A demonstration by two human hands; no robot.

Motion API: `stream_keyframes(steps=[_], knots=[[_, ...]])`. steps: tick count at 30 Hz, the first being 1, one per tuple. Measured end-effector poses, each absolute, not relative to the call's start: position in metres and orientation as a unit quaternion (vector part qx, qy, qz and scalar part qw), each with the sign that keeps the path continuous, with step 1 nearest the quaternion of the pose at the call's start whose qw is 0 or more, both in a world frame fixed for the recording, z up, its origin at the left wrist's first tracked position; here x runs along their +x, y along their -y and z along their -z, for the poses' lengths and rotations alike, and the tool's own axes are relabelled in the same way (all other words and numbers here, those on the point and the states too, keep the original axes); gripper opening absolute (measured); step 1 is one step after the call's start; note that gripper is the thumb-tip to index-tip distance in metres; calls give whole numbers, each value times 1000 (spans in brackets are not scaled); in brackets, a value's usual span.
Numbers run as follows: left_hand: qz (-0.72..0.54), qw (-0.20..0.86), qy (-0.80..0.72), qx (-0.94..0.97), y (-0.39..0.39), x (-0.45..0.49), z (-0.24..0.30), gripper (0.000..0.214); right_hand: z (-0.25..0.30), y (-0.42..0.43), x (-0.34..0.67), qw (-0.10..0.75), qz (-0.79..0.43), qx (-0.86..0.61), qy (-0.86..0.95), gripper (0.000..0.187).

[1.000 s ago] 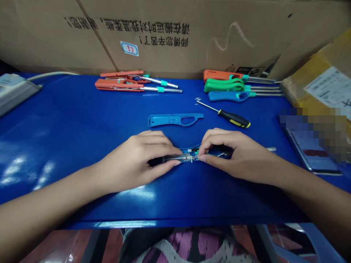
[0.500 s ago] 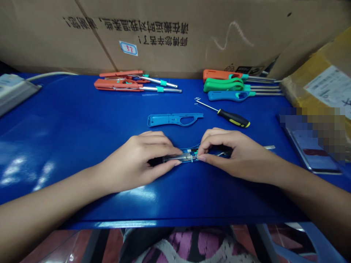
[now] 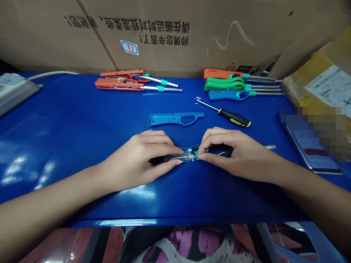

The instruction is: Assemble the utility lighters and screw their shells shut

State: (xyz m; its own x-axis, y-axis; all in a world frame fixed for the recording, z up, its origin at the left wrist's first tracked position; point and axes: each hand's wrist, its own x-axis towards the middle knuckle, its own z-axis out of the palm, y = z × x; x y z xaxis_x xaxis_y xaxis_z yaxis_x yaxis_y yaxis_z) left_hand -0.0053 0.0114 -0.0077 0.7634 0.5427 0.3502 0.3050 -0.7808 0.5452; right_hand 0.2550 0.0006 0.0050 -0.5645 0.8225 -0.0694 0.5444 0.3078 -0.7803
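Note:
My left hand is closed around the handle end of an opened blue utility lighter, thumb and fingers pressing on its clear fuel tank. My right hand pinches at the small parts by the tank's valve; its fingertips hide what exactly they grip. The blue lighter half-shell lies under both hands, mostly covered. Its metal tube end sticks out beyond my right hand. Above the hands lies the other blue half-shell, inner side up.
A black-and-yellow screwdriver has tiny screws around its tip. Opened orange lighters lie back left; orange, green and blue lighters back right. A phone and taped parcel sit at right. A large cardboard box stands behind.

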Motion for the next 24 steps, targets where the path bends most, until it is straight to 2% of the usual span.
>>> stream_keyframes(steps=[24], knots=[[-256,235,-230,909,-11,-4,9,19,-5,-1,255,167,-399,-430,792,9]])
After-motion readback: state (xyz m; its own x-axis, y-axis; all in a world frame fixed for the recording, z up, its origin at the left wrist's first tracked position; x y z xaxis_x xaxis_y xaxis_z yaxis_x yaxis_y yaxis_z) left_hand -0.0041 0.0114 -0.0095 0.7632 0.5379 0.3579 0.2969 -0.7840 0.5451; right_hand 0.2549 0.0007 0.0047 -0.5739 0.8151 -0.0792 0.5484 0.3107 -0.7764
